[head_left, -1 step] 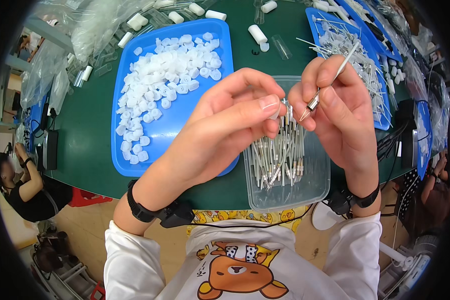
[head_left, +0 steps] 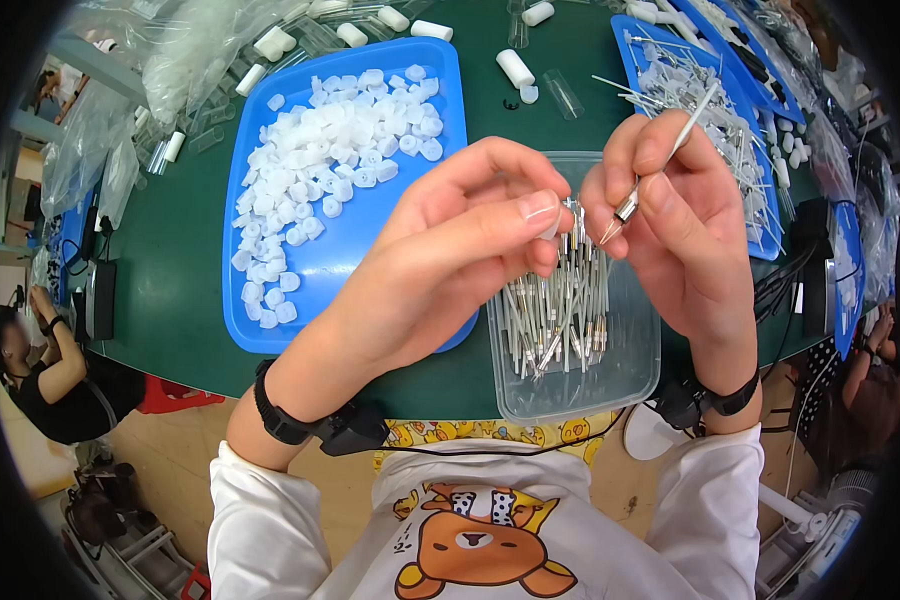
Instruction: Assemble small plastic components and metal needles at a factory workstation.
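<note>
Between the thumb and fingers of my left hand (head_left: 470, 215) is a small translucent white cap (head_left: 550, 231), mostly hidden by the fingertips. My right hand (head_left: 675, 205) pinches a thin white tube with a metal collar and fine pointed wire ends (head_left: 625, 206), tilted so the metal end points down toward the left hand. The two hands are close together but apart. Beneath them stands a clear plastic box (head_left: 635, 375) holding many similar tubes with metal ends (head_left: 560, 320). A blue tray (head_left: 355, 265) to the left carries a heap of translucent white caps (head_left: 315, 150).
On the green table (head_left: 170, 260), a second blue tray (head_left: 767, 245) at the right holds thin white pieces. White cylinders (head_left: 515, 69) and clear tubes (head_left: 563, 94) lie at the back near plastic bags (head_left: 195, 60). Other people (head_left: 55, 365) sit at both sides.
</note>
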The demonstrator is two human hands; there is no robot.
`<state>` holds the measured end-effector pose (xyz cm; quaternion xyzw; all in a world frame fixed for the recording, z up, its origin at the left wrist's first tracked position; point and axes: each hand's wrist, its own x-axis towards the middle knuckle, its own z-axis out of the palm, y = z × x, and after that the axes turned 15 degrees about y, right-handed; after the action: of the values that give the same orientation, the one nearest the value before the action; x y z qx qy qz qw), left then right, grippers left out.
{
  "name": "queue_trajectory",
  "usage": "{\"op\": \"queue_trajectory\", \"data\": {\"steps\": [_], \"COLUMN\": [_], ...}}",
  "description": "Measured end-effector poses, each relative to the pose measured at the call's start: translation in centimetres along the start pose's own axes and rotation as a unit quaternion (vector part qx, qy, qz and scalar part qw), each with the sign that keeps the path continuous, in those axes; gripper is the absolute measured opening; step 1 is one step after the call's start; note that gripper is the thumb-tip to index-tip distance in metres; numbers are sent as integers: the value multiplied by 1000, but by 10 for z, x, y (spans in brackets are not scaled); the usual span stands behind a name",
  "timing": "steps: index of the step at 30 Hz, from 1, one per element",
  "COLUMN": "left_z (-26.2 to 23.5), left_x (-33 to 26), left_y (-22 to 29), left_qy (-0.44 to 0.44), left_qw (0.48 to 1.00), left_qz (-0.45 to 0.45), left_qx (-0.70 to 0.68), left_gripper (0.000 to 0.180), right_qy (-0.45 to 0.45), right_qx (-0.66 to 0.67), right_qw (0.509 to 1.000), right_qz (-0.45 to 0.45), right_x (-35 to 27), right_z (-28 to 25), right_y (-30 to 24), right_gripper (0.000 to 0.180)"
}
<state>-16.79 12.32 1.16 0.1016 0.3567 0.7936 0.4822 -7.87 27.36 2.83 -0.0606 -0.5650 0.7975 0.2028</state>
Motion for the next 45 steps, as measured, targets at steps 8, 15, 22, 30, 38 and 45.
{"op": "queue_trajectory", "data": {"steps": [8, 15, 22, 30, 38, 45], "left_z": [-2, 2, 2, 0, -1, 2], "left_x": [2, 0, 0, 1, -1, -5], "left_y": [-2, -1, -1, -1, -2, -2], "left_qy": [-11, 11, 9, 1, 10, 33], "left_qw": [1000, 1000, 1000, 1000, 996, 988], "left_qz": [3, 4, -2, -20, -35, -12], "left_qx": [2, 26, 30, 9, 77, 151], "left_gripper": [18, 19, 18, 13, 9, 9], "right_qy": [3, 5, 3, 9, 14, -21], "right_qx": [14, 30, 23, 17, -52, -78], "right_qw": [1000, 999, 999, 1000, 996, 995], "right_qz": [8, 20, 28, 20, 72, 52], "right_x": [0, 1, 1, 1, -1, 0], "right_z": [2, 1, 1, 1, 4, 1], "right_y": [1, 2, -1, 2, 2, 4], "right_gripper": [11, 11, 10, 11, 20, 17]}}
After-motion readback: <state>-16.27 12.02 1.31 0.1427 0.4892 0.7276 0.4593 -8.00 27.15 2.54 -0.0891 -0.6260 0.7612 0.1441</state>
